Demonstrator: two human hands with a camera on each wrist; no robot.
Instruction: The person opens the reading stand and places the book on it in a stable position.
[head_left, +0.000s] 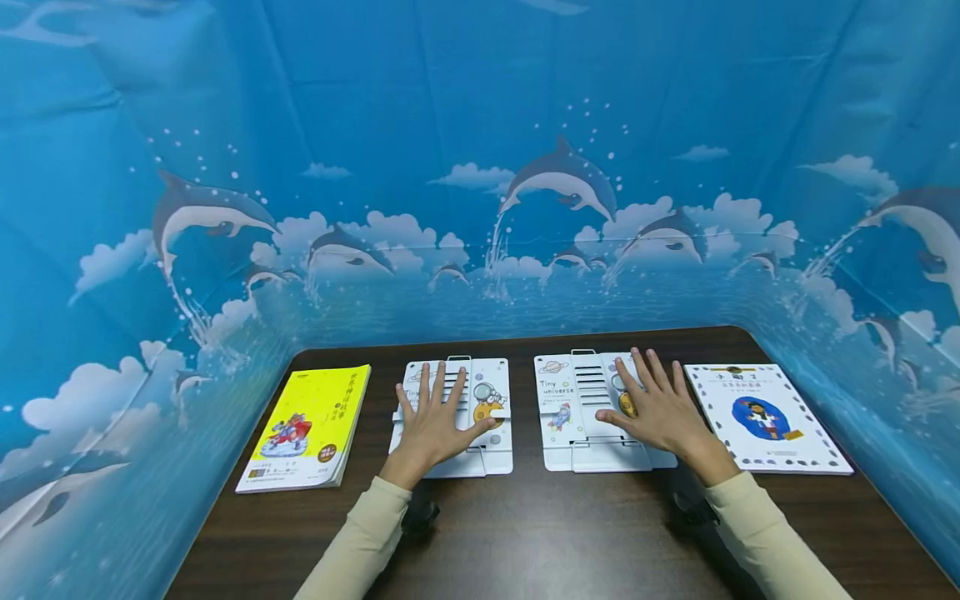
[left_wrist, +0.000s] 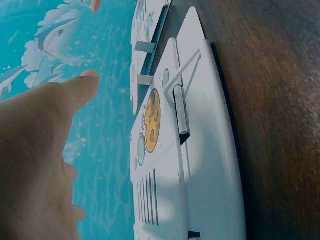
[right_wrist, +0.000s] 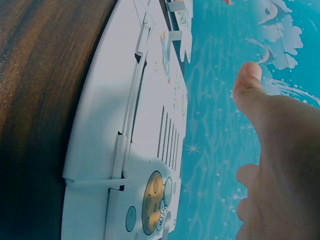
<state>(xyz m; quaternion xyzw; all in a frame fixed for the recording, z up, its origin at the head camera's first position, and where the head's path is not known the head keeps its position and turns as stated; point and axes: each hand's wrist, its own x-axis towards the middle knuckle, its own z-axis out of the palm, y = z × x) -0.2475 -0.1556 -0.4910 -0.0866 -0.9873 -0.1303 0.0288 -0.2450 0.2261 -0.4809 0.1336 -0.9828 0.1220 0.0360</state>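
- While the left hand (head_left: 438,425) hovers over the left stand (head_left: 495,457) in the lower middle of the frame, its fingers are straight and spread, gripping nothing.
- The right hand (head_left: 662,412) hangs likewise, fingers fanned out, over the right side of the right stand (head_left: 588,425), right of the frame's centre; the wrist views show a gap below each hand.
- Both stands lie flat on the table (head_left: 525,533), between the yellow book (head_left: 318,417) at lower left and the white book (head_left: 765,425) at lower right.
- To handle a stand well, steadying its base (left_wrist: 212,140) with one hand while the other raises the slotted plate (left_wrist: 170,190) by its edge seems best.
- Fingers should probably avoid the wire prop (left_wrist: 183,69), which could pinch.
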